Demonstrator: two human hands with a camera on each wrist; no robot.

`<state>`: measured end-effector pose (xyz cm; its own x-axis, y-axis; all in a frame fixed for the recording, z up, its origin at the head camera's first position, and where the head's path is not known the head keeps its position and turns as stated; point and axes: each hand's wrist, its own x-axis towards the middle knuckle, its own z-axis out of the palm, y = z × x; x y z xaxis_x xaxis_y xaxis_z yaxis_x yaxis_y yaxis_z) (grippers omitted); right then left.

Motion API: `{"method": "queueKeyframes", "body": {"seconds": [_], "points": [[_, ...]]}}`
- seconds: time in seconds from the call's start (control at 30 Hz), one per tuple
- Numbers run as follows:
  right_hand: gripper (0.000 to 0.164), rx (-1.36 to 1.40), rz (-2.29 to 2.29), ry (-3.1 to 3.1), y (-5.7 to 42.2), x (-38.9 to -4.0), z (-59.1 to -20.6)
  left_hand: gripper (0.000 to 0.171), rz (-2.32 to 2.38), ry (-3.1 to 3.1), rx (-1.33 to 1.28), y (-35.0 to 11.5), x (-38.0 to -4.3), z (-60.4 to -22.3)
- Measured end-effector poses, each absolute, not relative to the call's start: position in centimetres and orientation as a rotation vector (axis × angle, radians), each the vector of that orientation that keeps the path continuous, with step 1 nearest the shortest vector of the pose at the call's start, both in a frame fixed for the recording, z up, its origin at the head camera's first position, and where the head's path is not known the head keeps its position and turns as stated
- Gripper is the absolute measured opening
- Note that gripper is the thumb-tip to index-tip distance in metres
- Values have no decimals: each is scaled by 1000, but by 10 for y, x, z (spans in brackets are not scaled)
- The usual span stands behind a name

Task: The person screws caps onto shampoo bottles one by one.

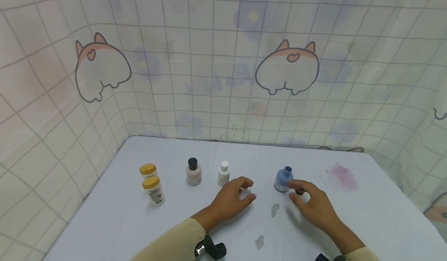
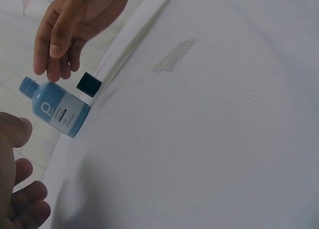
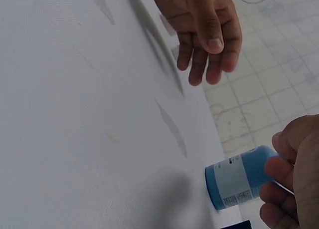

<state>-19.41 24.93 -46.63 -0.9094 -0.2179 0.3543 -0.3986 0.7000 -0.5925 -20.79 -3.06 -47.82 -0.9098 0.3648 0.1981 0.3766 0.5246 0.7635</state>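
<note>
A blue bottle (image 1: 283,180) with a white label stands upright and uncapped on the table, its threaded neck bare. Beside its base sits a dark screw cap (image 2: 89,84) on the tabletop; the right hand partly hides it in the head view. My right hand (image 1: 312,204) hovers over the cap, close to the bottle, with loosely bent fingers and nothing held. To the left of the bottle, my left hand (image 1: 230,199) is held above the table, thumb and fingers apart, gripping nothing. A small white bottle (image 1: 224,174) stands just behind the left hand.
Further left stand a pale pink bottle with a black cap (image 1: 193,172) and two white bottles with yellow lids, the front one (image 1: 155,193) overlapping the rear one (image 1: 148,170). The white table (image 1: 115,222) carries grey patches and a pink stain (image 1: 343,177). Patterned curtain surrounds it.
</note>
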Motion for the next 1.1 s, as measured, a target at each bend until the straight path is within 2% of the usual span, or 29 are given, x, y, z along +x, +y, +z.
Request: {"method": "queueKeyframes", "body": {"seconds": [0.47, 1.1], "points": [[36, 444, 913, -2637, 261, -206, -467, 46, -1382, -2740, -655, -19, -217, -483], [50, 287, 960, -2814, 277, -210, -473, 45, -1353, -2767, -636, 1, -224, -485]]}}
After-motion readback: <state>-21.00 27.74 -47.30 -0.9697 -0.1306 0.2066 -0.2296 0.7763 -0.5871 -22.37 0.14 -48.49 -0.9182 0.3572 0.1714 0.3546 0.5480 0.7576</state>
